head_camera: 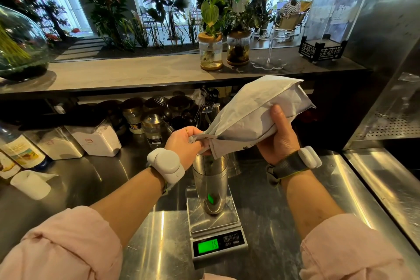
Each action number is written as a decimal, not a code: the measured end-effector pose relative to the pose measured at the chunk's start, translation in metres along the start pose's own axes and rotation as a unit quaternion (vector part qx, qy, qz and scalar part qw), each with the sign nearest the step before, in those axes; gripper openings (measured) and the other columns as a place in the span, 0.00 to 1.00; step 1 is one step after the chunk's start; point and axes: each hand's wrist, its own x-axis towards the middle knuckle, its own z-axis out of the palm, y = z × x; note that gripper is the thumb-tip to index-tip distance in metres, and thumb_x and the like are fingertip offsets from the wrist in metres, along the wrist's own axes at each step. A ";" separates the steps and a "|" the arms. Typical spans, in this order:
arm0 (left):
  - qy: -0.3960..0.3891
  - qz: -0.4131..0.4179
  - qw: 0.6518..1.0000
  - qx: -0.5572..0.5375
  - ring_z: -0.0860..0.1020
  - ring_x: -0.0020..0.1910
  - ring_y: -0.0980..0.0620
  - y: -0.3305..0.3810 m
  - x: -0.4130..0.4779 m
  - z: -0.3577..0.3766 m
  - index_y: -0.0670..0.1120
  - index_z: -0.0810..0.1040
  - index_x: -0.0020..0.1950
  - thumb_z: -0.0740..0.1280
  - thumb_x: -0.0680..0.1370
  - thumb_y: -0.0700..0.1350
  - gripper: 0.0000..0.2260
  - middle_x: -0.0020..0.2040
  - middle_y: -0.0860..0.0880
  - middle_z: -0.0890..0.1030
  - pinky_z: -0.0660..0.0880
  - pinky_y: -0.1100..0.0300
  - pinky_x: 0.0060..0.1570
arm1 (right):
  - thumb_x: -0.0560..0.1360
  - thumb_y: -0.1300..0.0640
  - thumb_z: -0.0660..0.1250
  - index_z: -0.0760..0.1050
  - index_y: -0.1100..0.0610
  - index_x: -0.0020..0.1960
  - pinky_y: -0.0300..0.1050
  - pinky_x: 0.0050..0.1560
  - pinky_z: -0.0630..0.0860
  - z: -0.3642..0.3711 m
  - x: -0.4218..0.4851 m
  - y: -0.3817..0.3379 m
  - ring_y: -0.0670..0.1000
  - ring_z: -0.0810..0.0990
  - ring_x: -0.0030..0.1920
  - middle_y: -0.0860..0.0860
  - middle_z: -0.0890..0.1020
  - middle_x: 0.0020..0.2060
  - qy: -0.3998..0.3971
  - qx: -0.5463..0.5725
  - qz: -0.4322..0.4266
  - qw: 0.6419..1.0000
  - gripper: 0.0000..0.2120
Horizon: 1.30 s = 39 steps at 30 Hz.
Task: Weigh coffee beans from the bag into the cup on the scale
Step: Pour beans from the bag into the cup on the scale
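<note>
The left hand (185, 143) pinches the mouth of the white bag (252, 116), which slants from lower left to upper right, its opening pointing down into the metal cup (210, 179) on the scale (216, 229). The right hand (278, 136) grips the bag's raised body from beneath.

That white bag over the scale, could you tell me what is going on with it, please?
A person tips the white bag mouth-down over the metal cup on the scale. The left hand pinches the bag's mouth at the cup's rim; the right hand supports its body. The green display shows 15.
</note>
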 end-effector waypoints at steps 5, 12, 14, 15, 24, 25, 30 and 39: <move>0.006 0.008 1.000 -0.005 0.77 0.32 0.71 0.001 -0.003 0.000 0.53 0.76 0.38 0.67 0.74 0.36 0.12 0.35 0.55 0.79 0.70 0.79 0.26 | 0.59 0.47 0.79 0.68 0.54 0.68 0.58 0.57 0.79 -0.003 0.001 0.001 0.55 0.82 0.54 0.53 0.82 0.52 -0.002 0.000 -0.004 1.000 0.41; 0.002 0.007 1.000 -0.011 0.77 0.33 0.70 0.001 -0.004 -0.001 0.53 0.76 0.38 0.67 0.74 0.37 0.11 0.35 0.56 0.78 0.70 0.79 0.26 | 0.51 0.44 0.82 0.65 0.56 0.72 0.61 0.61 0.76 0.001 0.002 -0.001 0.57 0.80 0.57 0.55 0.81 0.55 -0.008 -0.002 -0.012 1.000 0.54; 0.002 0.006 1.000 -0.009 0.77 0.33 0.70 0.001 -0.004 -0.001 0.53 0.76 0.38 0.67 0.74 0.37 0.11 0.35 0.55 0.78 0.71 0.79 0.26 | 0.50 0.44 0.82 0.65 0.57 0.72 0.62 0.62 0.75 0.001 0.002 -0.001 0.57 0.79 0.57 0.55 0.80 0.55 -0.013 -0.003 -0.012 1.000 0.55; 0.001 0.005 1.000 -0.010 0.77 0.33 0.70 0.001 -0.004 -0.001 0.53 0.76 0.38 0.67 0.74 0.37 0.11 0.35 0.55 0.79 0.71 0.79 0.26 | 0.51 0.44 0.82 0.65 0.57 0.72 0.61 0.62 0.75 0.001 0.001 -0.002 0.58 0.79 0.58 0.56 0.80 0.55 -0.016 -0.003 -0.010 1.000 0.54; -0.001 0.002 1.000 -0.023 0.78 0.34 0.69 0.003 -0.004 0.000 0.53 0.76 0.38 0.67 0.75 0.37 0.11 0.36 0.55 0.79 0.71 0.78 0.26 | 0.60 0.48 0.79 0.66 0.56 0.70 0.62 0.61 0.75 0.002 0.001 -0.003 0.58 0.78 0.58 0.55 0.80 0.55 -0.007 -0.001 -0.006 1.000 0.43; -0.001 0.002 1.000 -0.024 0.78 0.33 0.69 0.004 -0.005 0.000 0.53 0.76 0.38 0.67 0.75 0.37 0.11 0.36 0.55 0.79 0.71 0.78 0.26 | 0.56 0.46 0.81 0.67 0.55 0.69 0.62 0.61 0.75 0.003 0.001 -0.004 0.59 0.78 0.59 0.55 0.80 0.55 -0.005 0.000 -0.006 1.000 0.46; 0.004 0.001 1.000 0.001 0.77 0.32 0.69 0.004 -0.004 -0.001 0.55 0.75 0.38 0.67 0.75 0.39 0.11 0.35 0.56 0.78 0.69 0.79 0.25 | 0.67 0.52 0.72 0.64 0.58 0.73 0.65 0.65 0.71 0.002 0.002 -0.002 0.60 0.76 0.61 0.57 0.79 0.57 -0.006 0.000 -0.009 1.000 0.38; 0.007 -0.004 1.000 0.005 0.76 0.30 0.69 0.004 -0.006 -0.001 0.52 0.76 0.38 0.67 0.75 0.37 0.11 0.34 0.54 0.78 0.69 0.79 0.24 | 0.68 0.53 0.69 0.61 0.60 0.75 0.66 0.67 0.68 0.004 0.002 -0.001 0.62 0.74 0.64 0.61 0.75 0.62 0.003 -0.001 -0.013 1.000 0.38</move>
